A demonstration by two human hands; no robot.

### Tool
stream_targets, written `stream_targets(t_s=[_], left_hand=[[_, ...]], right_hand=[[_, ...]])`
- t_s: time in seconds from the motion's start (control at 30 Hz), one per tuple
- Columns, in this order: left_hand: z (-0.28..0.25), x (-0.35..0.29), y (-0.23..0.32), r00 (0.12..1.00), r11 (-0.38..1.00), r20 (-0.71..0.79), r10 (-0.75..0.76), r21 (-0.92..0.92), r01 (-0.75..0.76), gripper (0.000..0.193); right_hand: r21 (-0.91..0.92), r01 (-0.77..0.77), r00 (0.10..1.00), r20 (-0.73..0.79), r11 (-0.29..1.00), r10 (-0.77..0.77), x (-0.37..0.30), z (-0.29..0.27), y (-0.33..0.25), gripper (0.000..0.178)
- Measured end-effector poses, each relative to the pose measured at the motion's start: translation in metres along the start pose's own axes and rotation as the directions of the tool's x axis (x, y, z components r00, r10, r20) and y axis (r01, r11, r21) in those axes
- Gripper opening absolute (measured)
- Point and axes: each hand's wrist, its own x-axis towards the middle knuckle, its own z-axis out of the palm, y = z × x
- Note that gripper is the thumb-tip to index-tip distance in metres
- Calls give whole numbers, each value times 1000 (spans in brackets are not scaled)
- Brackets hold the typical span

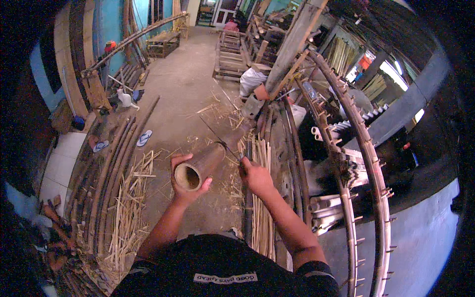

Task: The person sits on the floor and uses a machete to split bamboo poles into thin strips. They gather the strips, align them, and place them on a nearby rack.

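My left hand (185, 197) is wrapped round the near end of a thick bamboo pole (210, 157). Its cut, hollow mouth faces me, with fingers on the left side and the thumb on the right. The pole slants away from me, up and to the right, over the floor. In my right hand (258, 179) is the dark handle of a long-bladed knife (234, 152). The thin blade lies across the pole at a dark ring, and its tip sticks out past the pole to the far left.
Bamboo strips and shavings (133, 198) litter the floor at left, beside long poles (115, 163). Split strips (262, 198) lie by my right arm. Curved bamboo frames with pegs (368, 158) rise at right. A white cat (126, 99) and sandals (144, 138) are at far left.
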Motion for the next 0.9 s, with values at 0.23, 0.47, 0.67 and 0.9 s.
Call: stream_targets(t_s=[0.23, 0.47, 0.67, 0.9], left_hand=[[-8, -8, -18, 1000, 1000, -30, 1, -25, -1, 67], [-5, -12, -45, 520, 636, -405, -752, -651, 414, 77], [12, -22, -11, 925, 943, -293, -244, -296, 155, 87], [52, -1, 9, 952, 847, 167, 256, -513, -138, 70]], right_hand=[[-125, -315, 914, 229, 941, 336, -1, 42, 35, 29], [80, -557, 811, 267, 827, 520, -124, 120, 78, 40], [109, -694, 683, 412, 711, 604, -249, 169, 55, 50], [95, -811, 546, 475, 577, 690, -282, 172, 61, 55]])
